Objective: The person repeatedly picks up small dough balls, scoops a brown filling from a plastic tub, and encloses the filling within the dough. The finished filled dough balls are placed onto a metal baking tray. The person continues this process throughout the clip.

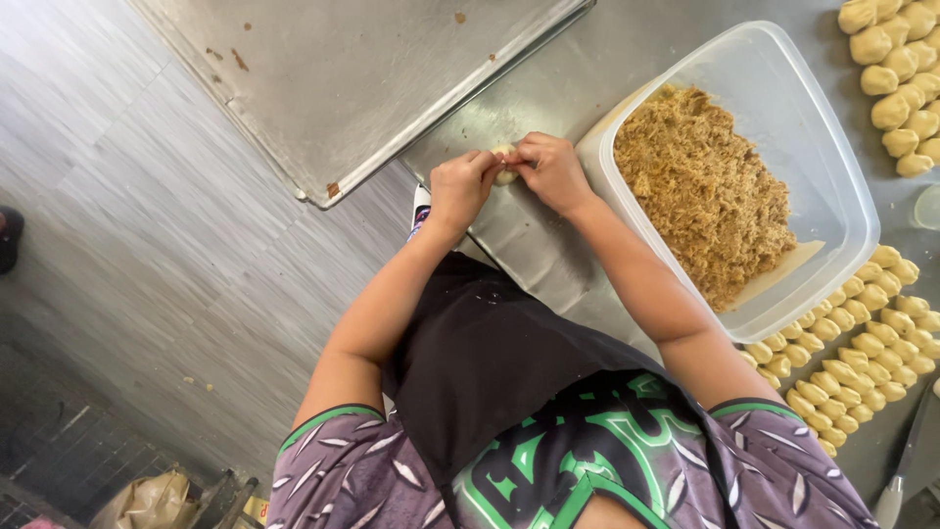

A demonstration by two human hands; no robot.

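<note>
Both my hands meet over the steel table's edge around a small pale dough ball (504, 165). My left hand (460, 188) pinches it from the left, and my right hand (550, 168) closes on it from the right. Only a bit of the dough shows between the fingers. Just to the right stands a clear plastic tub (774, 93) holding shredded brown filling (705, 191).
A large metal baking tray (343, 78) lies at the upper left, overhanging the steel table (548, 88). Rows of several pale dough balls lie at the lower right (862, 343) and upper right (901, 78). A knife (906, 460) rests at the right edge. Grey floor (127, 225) lies left.
</note>
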